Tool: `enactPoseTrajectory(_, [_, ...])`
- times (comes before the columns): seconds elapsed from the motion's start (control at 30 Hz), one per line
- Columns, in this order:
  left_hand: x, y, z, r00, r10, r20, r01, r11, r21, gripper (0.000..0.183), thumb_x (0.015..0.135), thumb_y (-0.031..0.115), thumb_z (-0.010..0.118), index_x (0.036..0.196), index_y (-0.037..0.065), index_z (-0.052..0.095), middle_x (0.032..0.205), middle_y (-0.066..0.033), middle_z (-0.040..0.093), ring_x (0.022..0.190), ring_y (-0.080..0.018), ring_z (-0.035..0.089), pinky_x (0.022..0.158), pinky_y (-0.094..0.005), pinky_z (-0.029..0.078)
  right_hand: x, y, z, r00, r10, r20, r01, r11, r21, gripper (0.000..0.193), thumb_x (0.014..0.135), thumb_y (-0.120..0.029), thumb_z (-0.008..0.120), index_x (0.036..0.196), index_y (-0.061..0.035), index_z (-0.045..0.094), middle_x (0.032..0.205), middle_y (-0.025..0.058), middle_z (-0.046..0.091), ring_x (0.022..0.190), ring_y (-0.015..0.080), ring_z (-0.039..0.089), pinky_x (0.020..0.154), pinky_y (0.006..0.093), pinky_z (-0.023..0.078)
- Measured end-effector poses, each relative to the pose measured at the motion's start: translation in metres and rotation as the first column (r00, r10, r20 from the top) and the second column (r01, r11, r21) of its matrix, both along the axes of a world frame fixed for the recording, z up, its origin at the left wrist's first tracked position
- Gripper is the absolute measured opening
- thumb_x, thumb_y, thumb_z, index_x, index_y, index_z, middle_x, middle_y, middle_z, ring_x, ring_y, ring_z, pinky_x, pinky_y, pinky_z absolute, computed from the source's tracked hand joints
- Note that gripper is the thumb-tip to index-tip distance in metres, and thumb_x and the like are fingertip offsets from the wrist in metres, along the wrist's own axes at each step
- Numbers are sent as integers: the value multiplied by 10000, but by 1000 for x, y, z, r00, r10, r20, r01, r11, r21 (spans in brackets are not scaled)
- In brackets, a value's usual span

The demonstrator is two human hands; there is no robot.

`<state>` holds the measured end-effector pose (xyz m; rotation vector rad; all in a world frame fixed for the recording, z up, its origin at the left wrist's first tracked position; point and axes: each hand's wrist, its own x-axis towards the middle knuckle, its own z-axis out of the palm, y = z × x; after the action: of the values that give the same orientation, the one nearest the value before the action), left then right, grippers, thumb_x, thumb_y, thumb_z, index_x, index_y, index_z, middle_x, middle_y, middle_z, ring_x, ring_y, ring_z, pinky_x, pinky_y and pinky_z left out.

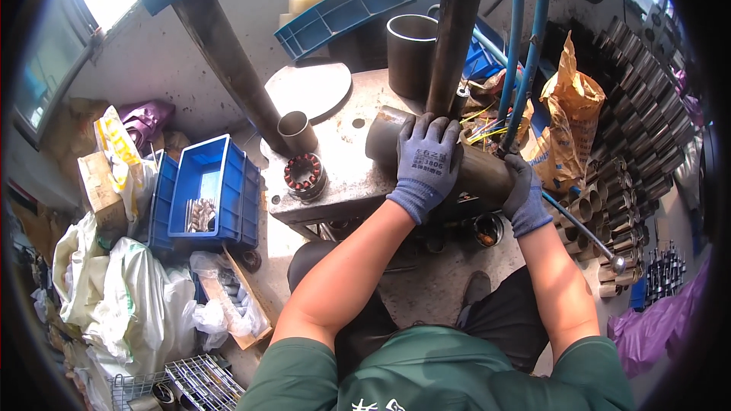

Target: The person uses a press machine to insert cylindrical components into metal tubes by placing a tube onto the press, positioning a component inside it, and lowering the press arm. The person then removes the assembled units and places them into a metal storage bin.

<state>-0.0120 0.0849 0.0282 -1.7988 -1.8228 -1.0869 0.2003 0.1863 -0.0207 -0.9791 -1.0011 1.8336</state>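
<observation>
Dark cylinder (pixel 483 172) lies across the front part of the surface (pixel 346 192), under/between 2 gloved hands. Long axis runs left-right, right end slightly nearer the wearer. Left hand (pixel 426 158) is on top near mid-length: fingers together, part-curled over the far side, holding from above; thumb hidden. Right hand (pixel 525 196) is cupped round the right end, fingers bent onto it; palm contact hidden. Right hand is nearer that end, left hand nearer the other. Can't tell if the underside bears fully on the surface.

Post (pixel 457 30) stands just behind the cylinder. Left on the surface: stator (pixel 304 173) and short tube (pixel 298 134). Ball-ended lever (pixel 585 233) slopes down below right hand.
</observation>
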Motion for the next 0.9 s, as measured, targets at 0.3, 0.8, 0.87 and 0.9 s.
enactPoseTrajectory(0.3, [-4, 3, -11, 994, -76, 80, 56, 973, 224, 277, 814, 64, 654, 1080, 130, 692, 1077, -92, 690, 1087, -314, 631, 1053, -496, 436, -24, -14, 30, 990, -138, 12, 134, 979, 154, 277, 968, -158, 630, 1204, -13, 639, 1155, 104, 648, 999, 224, 660, 832, 362, 593])
enactPoseTrajectory(0.8, [-157, -25, 2, 739, 34, 672, -286, 920, 269, 303, 965, 160, 677, 1232, 17, 656, 1176, -148, 664, 1122, -279, 612, 1007, -387, 472, -94, -11, 74, 755, -518, 402, -520, -100, 848, 674, 783, -31, 710, 1436, -141, 585, 1312, 92, 650, 1310, 298, 556, 1175, 498, 366])
enactPoseTrajectory(0.87, [-154, -40, 8, 944, 198, 266, -261, 938, 229, 329, 966, 167, 685, 1267, 36, 663, 1190, -142, 660, 1142, -257, 616, 999, -385, 493, -98, -2, 66, 763, -521, 383, -487, -74, 870, 676, 784, -25, 708, 1438, -142, 583, 1312, 94, 651, 1305, 305, 559, 1176, 490, 365])
enactPoseTrajectory(0.9, [-153, -48, 9, 944, 201, 261, -261, 939, 222, 329, 966, 167, 685, 1267, 36, 663, 1190, -142, 660, 1142, -257, 616, 999, -385, 493, -98, 1, 62, 772, -522, 363, -451, -48, 891, 678, 784, -19, 706, 1439, -144, 582, 1312, 96, 652, 1300, 312, 562, 1178, 483, 365])
